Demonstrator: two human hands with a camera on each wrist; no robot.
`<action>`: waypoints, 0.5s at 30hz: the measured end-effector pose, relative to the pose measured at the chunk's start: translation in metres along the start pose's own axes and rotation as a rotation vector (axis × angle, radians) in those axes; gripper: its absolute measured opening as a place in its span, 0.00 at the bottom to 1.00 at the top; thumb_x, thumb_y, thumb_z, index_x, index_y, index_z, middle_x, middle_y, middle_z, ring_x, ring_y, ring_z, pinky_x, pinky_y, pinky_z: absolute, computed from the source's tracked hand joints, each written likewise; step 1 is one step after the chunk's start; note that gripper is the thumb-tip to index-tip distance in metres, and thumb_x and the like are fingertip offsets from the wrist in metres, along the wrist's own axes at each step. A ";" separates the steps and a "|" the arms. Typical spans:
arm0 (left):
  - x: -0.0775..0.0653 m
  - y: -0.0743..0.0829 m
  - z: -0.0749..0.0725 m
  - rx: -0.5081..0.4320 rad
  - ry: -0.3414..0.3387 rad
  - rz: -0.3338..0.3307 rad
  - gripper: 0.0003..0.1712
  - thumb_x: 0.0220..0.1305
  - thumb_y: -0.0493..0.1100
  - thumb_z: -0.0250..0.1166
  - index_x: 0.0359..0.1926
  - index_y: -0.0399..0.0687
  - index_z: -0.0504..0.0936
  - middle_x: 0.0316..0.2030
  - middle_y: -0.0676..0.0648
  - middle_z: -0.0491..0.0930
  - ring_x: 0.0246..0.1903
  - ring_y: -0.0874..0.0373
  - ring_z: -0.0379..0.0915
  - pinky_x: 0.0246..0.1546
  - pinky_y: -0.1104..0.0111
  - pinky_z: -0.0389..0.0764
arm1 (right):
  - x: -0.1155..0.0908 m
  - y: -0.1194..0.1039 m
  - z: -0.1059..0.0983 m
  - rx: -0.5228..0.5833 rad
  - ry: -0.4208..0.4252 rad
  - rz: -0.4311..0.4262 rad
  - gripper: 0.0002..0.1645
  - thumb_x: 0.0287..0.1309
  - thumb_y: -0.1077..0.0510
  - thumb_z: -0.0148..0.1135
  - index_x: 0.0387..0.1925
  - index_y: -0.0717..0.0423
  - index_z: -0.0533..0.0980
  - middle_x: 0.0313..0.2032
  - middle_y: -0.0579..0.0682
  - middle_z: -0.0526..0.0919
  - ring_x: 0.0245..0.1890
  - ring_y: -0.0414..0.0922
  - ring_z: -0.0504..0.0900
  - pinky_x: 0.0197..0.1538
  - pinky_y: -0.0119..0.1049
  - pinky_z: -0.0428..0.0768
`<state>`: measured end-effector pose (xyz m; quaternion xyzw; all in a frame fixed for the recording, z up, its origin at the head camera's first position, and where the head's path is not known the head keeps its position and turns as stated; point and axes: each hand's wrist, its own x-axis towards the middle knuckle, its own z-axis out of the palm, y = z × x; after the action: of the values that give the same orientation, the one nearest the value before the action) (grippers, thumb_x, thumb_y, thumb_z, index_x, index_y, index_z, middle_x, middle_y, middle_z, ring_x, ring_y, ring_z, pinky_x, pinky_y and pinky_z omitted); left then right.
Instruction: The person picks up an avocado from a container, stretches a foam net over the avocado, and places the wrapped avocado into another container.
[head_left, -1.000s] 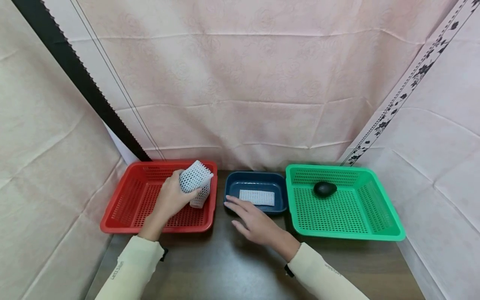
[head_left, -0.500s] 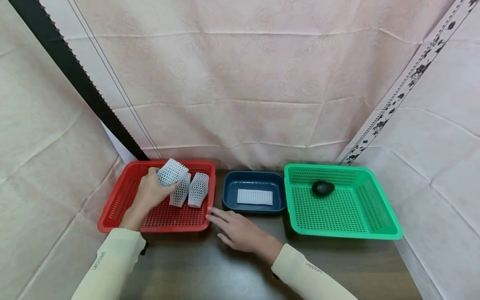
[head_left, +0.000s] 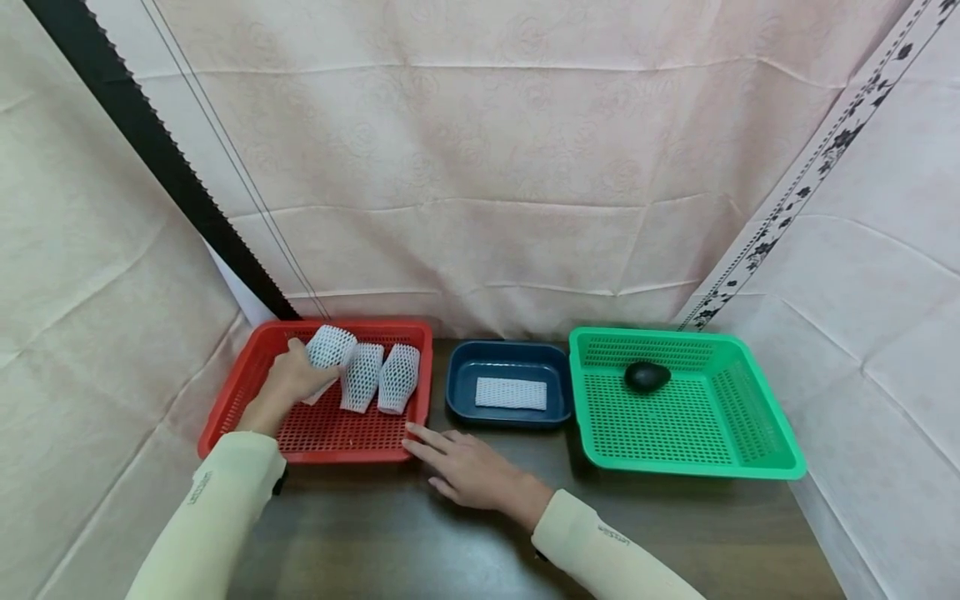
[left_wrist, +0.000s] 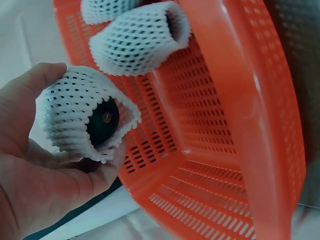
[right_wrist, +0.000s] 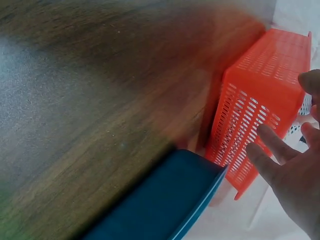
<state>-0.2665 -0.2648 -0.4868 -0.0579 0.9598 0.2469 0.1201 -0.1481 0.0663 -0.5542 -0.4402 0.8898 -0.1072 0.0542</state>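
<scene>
My left hand (head_left: 285, 379) grips a dark avocado in a white foam net (head_left: 331, 345), low inside the red basket (head_left: 345, 457). In the left wrist view, thumb and fingers curl round the net (left_wrist: 75, 112), and the dark stem end of the avocado (left_wrist: 104, 122) shows at its mouth. To its right lie two more netted fruits (head_left: 362, 377), side by side. My right hand (head_left: 476, 471) holds nothing; its fingers are spread at the red basket's front right corner. The right wrist view shows those fingers (right_wrist: 270, 145) overlapping the basket wall.
A blue tray (head_left: 457, 408) with one flat white foam net (head_left: 512, 393) stands between the baskets. At the right, a green basket (head_left: 697, 472) holds one bare dark avocado (head_left: 647, 377). The wooden table (head_left: 390, 533) extends in front; cloth (head_left: 510, 167) hangs behind.
My left hand has moved left and lowered the netted avocado into the red basket, beside the other two. My right hand has shifted left from the blue tray to the red basket's corner.
</scene>
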 end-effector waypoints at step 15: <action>0.018 -0.020 0.004 0.049 -0.075 -0.083 0.59 0.68 0.58 0.64 0.71 0.13 0.44 0.58 0.16 0.66 0.52 0.30 0.73 0.52 0.40 0.81 | 0.000 0.001 0.010 -0.031 -0.019 0.003 0.51 0.74 0.46 0.58 0.82 0.30 0.36 0.84 0.40 0.41 0.71 0.46 0.70 0.69 0.46 0.75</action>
<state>-0.2798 -0.2815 -0.5038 -0.0854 0.9572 0.2203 0.1674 -0.1465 0.0652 -0.5642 -0.4404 0.8916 -0.0893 0.0560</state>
